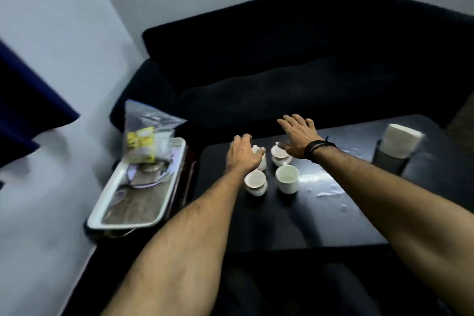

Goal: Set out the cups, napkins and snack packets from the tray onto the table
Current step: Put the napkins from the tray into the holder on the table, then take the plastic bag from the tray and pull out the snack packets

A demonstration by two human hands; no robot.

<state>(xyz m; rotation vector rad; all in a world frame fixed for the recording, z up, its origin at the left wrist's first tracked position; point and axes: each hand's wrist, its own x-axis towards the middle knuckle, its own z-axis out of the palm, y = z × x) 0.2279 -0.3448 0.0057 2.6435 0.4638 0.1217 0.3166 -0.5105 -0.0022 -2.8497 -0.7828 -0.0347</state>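
Observation:
Several white cups stand close together on the black table. My left hand is closed over the far-left cup, which it mostly hides. My right hand is flat with fingers spread, its thumb at the rim of the far-right cup. Two nearer cups stand free. A white tray sits left of the table, and a clear bag of yellow snack packets stands on its far end. A stack of white napkins sits in a dark holder at the table's far right.
A dark sofa runs along the far side of the table. The tray rests on a low dark stand beside a pale wall. Pale smears or glare show on the tabletop right of the cups. My knees are below the table's near edge.

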